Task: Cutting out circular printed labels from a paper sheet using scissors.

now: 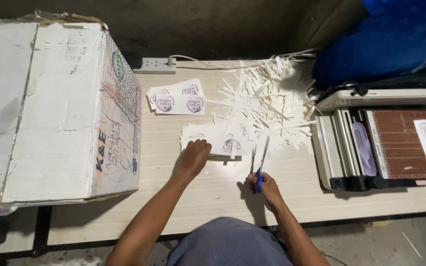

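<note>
My left hand [194,155] rests with curled fingers on a stack of white sticker sheets [218,139] with round purple labels, near the table's middle. My right hand [267,187] grips blue-handled scissors [261,165] whose blades point away from me, tips open beside the stack's right edge. A second small pile of cut label sheets [177,98] lies further back to the left, apart from both hands.
A heap of white paper strips [267,98] covers the far middle of the wooden table [213,197]. A large worn cardboard box [50,108] stands at left. A paper trimmer [390,143] with a label sheet sits at right. A power strip [155,65] lies at the back.
</note>
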